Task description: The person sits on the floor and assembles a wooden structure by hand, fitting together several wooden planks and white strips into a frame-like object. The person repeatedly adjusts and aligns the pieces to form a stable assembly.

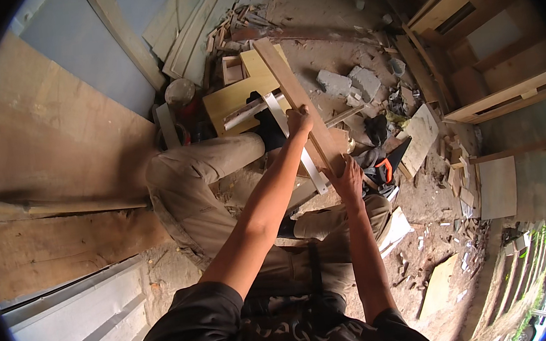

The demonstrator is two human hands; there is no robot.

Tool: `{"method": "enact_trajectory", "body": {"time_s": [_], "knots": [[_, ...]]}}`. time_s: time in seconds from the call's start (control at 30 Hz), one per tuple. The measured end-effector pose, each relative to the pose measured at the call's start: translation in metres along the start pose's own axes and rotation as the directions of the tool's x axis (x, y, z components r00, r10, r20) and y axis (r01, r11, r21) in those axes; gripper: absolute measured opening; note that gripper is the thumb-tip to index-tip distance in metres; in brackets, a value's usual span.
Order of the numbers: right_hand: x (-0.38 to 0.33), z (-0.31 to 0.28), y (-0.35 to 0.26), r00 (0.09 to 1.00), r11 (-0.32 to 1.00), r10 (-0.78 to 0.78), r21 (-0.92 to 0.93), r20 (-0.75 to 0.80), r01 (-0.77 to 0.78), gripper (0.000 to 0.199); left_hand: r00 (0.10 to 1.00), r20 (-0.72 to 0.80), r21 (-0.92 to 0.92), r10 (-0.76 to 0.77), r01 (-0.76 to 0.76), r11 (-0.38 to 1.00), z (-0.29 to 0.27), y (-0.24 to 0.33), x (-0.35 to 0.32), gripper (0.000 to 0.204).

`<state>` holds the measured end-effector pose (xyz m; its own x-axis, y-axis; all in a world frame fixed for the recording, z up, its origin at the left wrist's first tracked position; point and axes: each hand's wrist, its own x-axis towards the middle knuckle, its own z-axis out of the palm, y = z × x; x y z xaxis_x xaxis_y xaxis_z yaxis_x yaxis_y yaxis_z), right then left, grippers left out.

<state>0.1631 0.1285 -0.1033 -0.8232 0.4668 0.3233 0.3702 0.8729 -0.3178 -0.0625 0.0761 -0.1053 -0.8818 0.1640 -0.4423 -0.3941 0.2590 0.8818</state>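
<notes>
Woodworking workshop, scattered wood offcuts (455, 180)

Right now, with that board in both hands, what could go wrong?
The wooden board might tip or twist: the left hand grips around its middle, the right hand its near end, and the rest sticks out beyond. The right hand could knock the orange-and-black tool, perhaps a saw, on its right. Loose grey chunks on the floor could trip someone.
</notes>
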Motion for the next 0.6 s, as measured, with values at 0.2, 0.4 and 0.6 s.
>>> {"method": "enact_trajectory", "body": {"time_s": [0.2, 0.4, 0.6], "knots": [[-0.003, 0.021, 0.004, 0.995, 0.995, 0.089, 0.036, 0.040, -0.090, 0.066, 0.999, 0.017, -0.006, -0.035, 0.035, 0.999, -0.004, 0.003, -0.011, 0.054], [-0.008, 0.021, -0.005, 0.999, 0.998, 0.052, 0.023, -0.015, -0.052, 0.065, 0.998, -0.020, -0.037, 0.054, -0.055, 0.998, -0.013, -0.009, -0.018, 0.054], [-0.008, 0.015, -0.017, 0.981, 0.989, 0.148, -0.010, 0.122, -0.148, 0.067, 0.998, -0.004, 0.039, 0.063, -0.063, 0.997, -0.024, -0.011, -0.022, 0.058]]}}
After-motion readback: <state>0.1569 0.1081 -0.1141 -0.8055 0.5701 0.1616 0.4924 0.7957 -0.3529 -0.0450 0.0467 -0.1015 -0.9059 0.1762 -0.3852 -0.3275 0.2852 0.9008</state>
